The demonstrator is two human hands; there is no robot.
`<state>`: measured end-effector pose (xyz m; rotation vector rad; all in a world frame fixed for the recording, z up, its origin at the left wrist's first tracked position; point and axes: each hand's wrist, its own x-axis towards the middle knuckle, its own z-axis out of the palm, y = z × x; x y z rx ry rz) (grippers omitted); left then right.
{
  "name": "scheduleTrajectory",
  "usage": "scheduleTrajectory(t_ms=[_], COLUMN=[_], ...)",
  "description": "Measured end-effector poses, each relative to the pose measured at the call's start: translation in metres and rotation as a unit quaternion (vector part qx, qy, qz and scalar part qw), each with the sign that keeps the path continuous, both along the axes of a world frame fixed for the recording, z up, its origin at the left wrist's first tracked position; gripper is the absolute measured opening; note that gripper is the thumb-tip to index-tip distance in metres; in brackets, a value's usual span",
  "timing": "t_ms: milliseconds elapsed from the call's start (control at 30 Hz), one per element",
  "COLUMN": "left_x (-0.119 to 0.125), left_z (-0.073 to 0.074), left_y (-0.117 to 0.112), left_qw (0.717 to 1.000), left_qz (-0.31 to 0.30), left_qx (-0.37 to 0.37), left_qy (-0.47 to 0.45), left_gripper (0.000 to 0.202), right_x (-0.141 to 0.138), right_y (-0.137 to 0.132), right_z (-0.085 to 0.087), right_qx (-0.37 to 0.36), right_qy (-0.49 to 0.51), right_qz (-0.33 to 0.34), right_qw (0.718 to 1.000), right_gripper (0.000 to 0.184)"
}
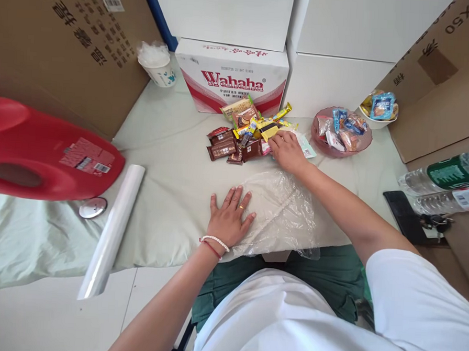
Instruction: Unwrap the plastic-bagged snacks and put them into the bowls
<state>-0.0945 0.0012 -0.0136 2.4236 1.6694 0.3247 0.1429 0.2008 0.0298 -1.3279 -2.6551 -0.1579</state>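
Note:
My left hand (230, 217) lies flat with its fingers spread, partly on a crumpled clear plastic bag (286, 204). At the right side of a pile of wrapped snacks, my right hand (287, 151) has its fingers bent and close together. Its fingertips meet the lower edge of a yellow packet with a dark stripe (267, 130); what they grip, if anything, is hidden. Brown chocolate-coloured packets (222, 149), a green-edged wafer packet (241, 112) and yellow stick packets (283, 112) make up the pile. A pale green packet (307, 147) lies beside the right hand.
A pink glass bowl (320, 146) and a white bowl (373, 119) hold more packets. Behind the pile stands a Wahaha water carton (231, 81). At left are a red jug (54, 155), a plastic film roll (111, 232) and a paper cup (159, 72); bottles (450, 173) lie right.

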Motion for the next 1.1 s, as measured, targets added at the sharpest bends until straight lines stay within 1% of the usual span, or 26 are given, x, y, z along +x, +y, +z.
scheduleTrajectory(t_ms=[100, 200, 267, 333, 400, 433, 467, 533, 633, 700, 767, 833, 867, 933, 1000, 1100], left_x=[0.000, 0.000, 0.000, 0.001, 0.001, 0.001, 0.001, 0.002, 0.002, 0.002, 0.001, 0.000, 0.001, 0.002, 0.004, 0.008], left_z=[0.000, 0.001, 0.002, 0.002, 0.003, 0.003, 0.002, 0.001, -0.001, -0.002, -0.003, -0.002, -0.002, -0.001, 0.000, 0.001], left_y=[0.000, 0.000, 0.001, 0.001, 0.001, 0.001, 0.001, 0.002, 0.002, 0.003, 0.003, 0.003, 0.003, 0.002, 0.002, 0.001], left_qw=[1.000, 0.999, 0.999, 0.999, 0.999, 0.999, 0.999, 0.999, 0.999, 0.999, 0.999, 0.999, 0.999, 0.999, 0.998, 0.996], left_qz=[0.003, 0.007, 0.007, 0.007, 0.007, 0.008, 0.008, 0.009, 0.012, 0.017, 0.023, 0.030, 0.032, 0.039, 0.049, 0.062], left_qx=[-0.008, -0.020, -0.023, -0.022, -0.022, -0.022, -0.022, -0.021, -0.018, -0.017, -0.016, -0.017, -0.017, -0.018, -0.016, -0.017], left_qy=[0.010, 0.027, 0.034, 0.037, 0.038, 0.038, 0.038, 0.037, 0.030, 0.023, 0.017, 0.017, 0.019, 0.031, 0.047, 0.069], left_gripper=[0.062, 0.063, 0.063, 0.062, 0.062, 0.062, 0.062, 0.062, 0.062, 0.062, 0.062, 0.061, 0.059, 0.059, 0.060, 0.063], right_x=[0.024, 0.070, 0.110, 0.148, 0.175, 0.182, 0.184, 0.178, 0.156, 0.147, 0.147, 0.153, 0.155, 0.158, 0.155, 0.149], right_y=[-0.033, -0.074, -0.096, -0.112, -0.123, -0.127, -0.130, -0.139, -0.156, -0.168, -0.178, -0.184, -0.186, -0.189, -0.191, -0.192], right_z=[0.012, 0.027, 0.038, 0.048, 0.054, 0.054, 0.054, 0.048, 0.032, 0.021, 0.011, 0.005, 0.004, 0.004, 0.006, 0.012], right_qx=[0.022, 0.018, -0.022, -0.096, -0.158, -0.172, -0.178, -0.179, -0.186, -0.195, -0.196, -0.188, -0.188, -0.204, -0.228, -0.241], right_qy=[0.024, 0.049, 0.056, 0.051, 0.029, 0.017, 0.007, -0.003, -0.010, 0.008, 0.054, 0.088, 0.089, 0.065, 0.026, -0.022], right_qz=[-0.024, -0.075, -0.114, -0.147, -0.176, -0.191, -0.202, -0.199, -0.154, -0.132, -0.131, -0.156, -0.173, -0.208, -0.237, -0.274], right_qw=[0.999, 0.996, 0.992, 0.983, 0.971, 0.966, 0.963, 0.963, 0.970, 0.972, 0.970, 0.966, 0.963, 0.954, 0.944, 0.931], right_gripper=[0.032, 0.031, 0.029, 0.025, 0.022, 0.022, 0.023, 0.027, 0.033, 0.037, 0.044, 0.056, 0.063, 0.075, 0.082, 0.087])
